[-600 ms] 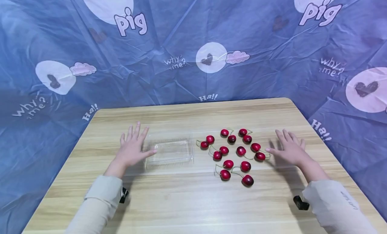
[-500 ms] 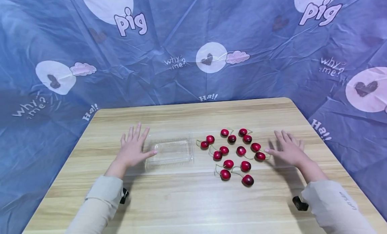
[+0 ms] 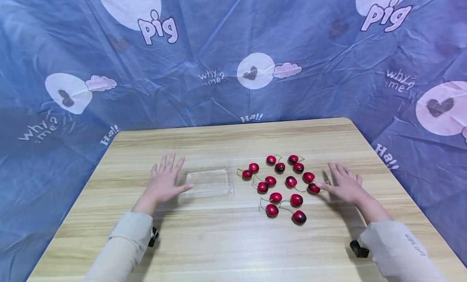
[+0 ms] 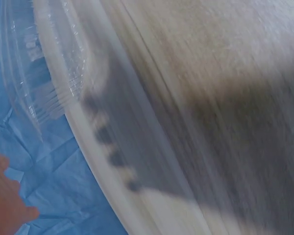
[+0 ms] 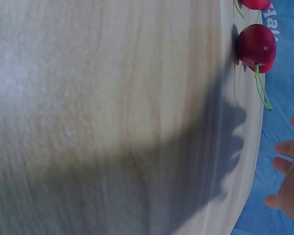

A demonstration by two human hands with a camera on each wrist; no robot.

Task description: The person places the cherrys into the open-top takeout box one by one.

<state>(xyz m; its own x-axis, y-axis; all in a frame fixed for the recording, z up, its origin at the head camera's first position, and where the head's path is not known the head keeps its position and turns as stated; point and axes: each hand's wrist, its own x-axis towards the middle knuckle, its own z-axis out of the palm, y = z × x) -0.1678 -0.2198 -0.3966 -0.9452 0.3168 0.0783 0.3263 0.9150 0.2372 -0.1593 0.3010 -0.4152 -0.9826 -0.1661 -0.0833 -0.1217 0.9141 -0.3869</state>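
Observation:
My left hand (image 3: 164, 184) hovers with fingers spread at the left edge of a clear plastic box (image 3: 209, 182), holding nothing. In the left wrist view the box (image 4: 44, 63) shows at the upper left and part of the hand (image 4: 7, 196) at the lower left. Several red cherries (image 3: 270, 181) with green stems, mostly joined in pairs, lie right of the box. Over the right side of the cherries is my right hand (image 3: 344, 184), fingers extended; its thumb overlaps a dark cherry (image 3: 313, 188), and I cannot tell whether they touch. The right wrist view shows cherries (image 5: 256, 45) beyond the hand (image 5: 291, 181).
A light wooden table (image 3: 219, 245) bears everything. Behind it and at both sides hangs a blue printed cloth (image 3: 204, 95). Each wrist wears a small black device, such as the right one (image 3: 359, 248) by the sleeve cuff.
Both hands have shifted inward and slightly toward the near side, the left toward the box, the right toward the cherries. Box and cherries have not moved.

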